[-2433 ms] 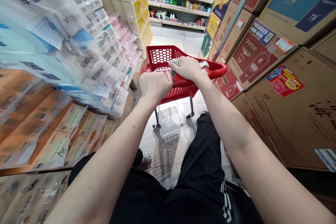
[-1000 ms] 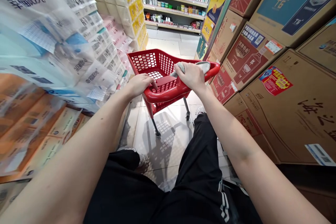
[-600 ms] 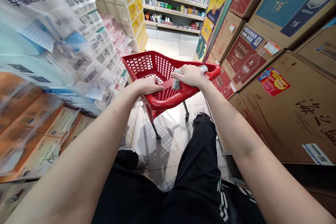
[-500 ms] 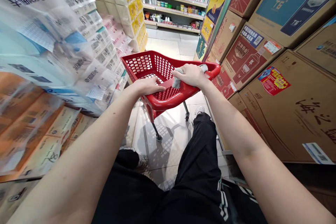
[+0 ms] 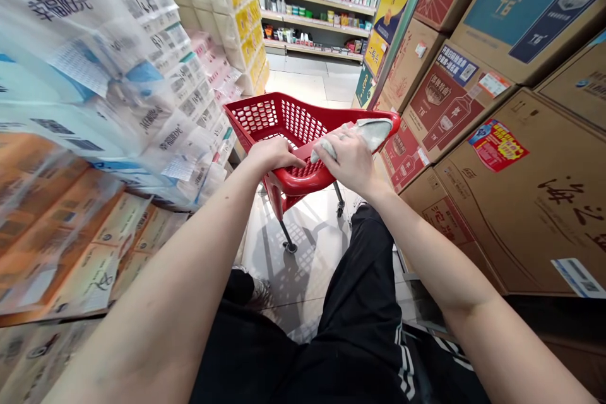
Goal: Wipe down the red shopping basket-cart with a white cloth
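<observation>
My right hand [image 5: 348, 161] has slid back along the rim since a moment ago, from the far right side toward the near corner, and the cloth [image 5: 367, 132] now trails out ahead of my knuckles instead of sitting bunched under them; my left hand [image 5: 273, 153] has hardly shifted. The red cart [image 5: 284, 120] stands on the floor tiles [image 5: 307, 85] between the stacked tissue packs [image 5: 156, 82] on my left and the cardboard boxes [image 5: 521, 202] on my right; it looks to hold nothing.

My left fingers are curled over the near rim, steadying it; my right fingers are clenched on the near end of the cloth and press it against the rim's top — the far end lies flat along the red plastic.

I judge this a wiping pass on the right edge; the next stroke calls for steady downward pressure, and a firm left grip so the wheels do not roll away.
</observation>
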Action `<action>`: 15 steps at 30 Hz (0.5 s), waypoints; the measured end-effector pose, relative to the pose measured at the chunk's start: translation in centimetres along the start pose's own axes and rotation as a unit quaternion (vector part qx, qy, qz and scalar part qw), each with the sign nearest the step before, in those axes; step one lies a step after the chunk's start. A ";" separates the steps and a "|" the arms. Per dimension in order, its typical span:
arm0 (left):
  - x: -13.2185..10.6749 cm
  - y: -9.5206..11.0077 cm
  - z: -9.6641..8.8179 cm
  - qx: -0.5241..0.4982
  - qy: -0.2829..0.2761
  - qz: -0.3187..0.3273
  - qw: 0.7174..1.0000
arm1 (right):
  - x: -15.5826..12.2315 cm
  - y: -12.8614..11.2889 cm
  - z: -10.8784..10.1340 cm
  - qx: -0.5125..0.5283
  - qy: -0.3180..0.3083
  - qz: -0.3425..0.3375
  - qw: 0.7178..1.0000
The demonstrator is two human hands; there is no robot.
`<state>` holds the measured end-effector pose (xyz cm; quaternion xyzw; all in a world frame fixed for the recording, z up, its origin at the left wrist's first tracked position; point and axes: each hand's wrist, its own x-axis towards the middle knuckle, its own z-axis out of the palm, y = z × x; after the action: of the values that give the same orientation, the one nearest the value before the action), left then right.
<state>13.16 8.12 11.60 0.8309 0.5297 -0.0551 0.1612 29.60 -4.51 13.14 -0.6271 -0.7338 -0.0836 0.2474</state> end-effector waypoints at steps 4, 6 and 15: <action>0.4 0.3 0.2 -0.011 0.002 0.003 1.000 | 0.6 1.3 -0.4 0.015 -0.037 -0.012 0.999; 0.5 0.4 0.3 -0.017 0.002 0.008 1.000 | 1.6 3.1 -0.6 0.024 -0.055 0.005 0.998; 0.3 0.9 0.6 -0.015 0.003 -0.008 1.000 | 4.6 9.3 0.1 -0.030 -0.030 0.151 0.988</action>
<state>14.13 7.89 11.12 0.8244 0.5375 -0.0460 0.1715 38.13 1.48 13.48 -0.7402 -0.6347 -0.0482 0.2166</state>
